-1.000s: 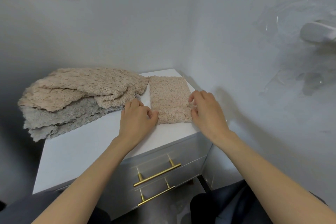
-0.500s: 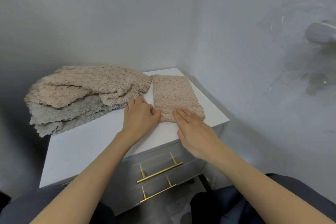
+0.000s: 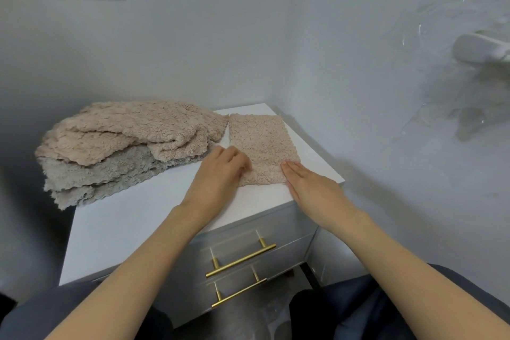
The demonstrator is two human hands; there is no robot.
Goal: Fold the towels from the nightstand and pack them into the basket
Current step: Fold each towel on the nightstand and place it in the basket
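Our left hand [image 3: 220,171] pinches the near left edge of the folded towel [image 3: 262,143] to pin it, while our right hand [image 3: 309,185] lies flat, fingers straight, at its near right corner, probably smoothing. The towel sits far right on the nightstand [image 3: 132,218], just beside the unfolded pile [image 3: 124,141].

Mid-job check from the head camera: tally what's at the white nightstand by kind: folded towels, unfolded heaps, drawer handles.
Flat folded beige fluffy towel: 1
Heap of loose beige and grey fluffy towels: 1 (layers too merged to count singly)
Brass bar drawer handles: 2
Total: 4
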